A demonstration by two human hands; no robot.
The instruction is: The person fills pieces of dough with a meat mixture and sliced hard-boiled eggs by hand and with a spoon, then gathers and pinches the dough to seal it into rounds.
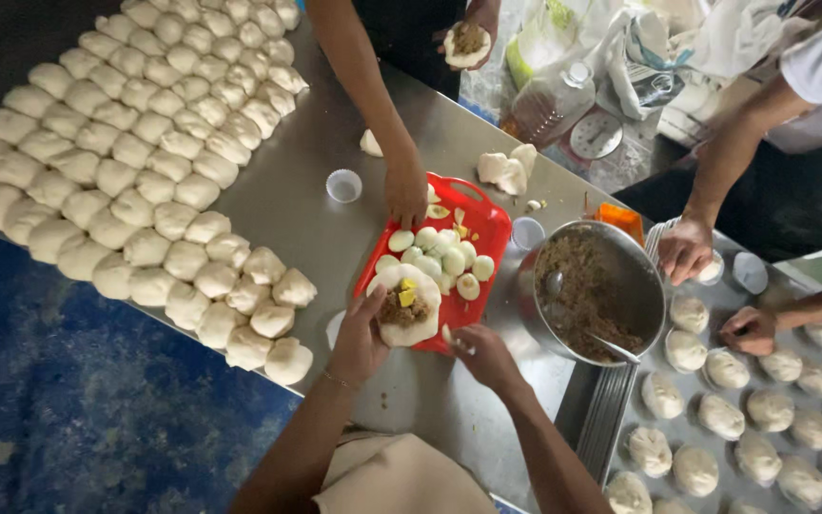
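Note:
My left hand (358,341) cradles a flat round of white dough (406,306) topped with brown meat filling and a yellow egg piece. My right hand (484,354) hovers just right of it, fingers pinched on a small white bit at the edge of the red tray (495,227). The tray holds several halved boiled eggs (444,257). Another person's hand (406,195) reaches down into the tray from the far side.
Rows of filled dough balls (135,162) cover the steel table's left. A metal pot of brown filling (590,290) with a spoon sits right of the tray. A baking tray (806,476) of shaped buns lies at right, two other hands over it. Small white cups (343,186) stand nearby.

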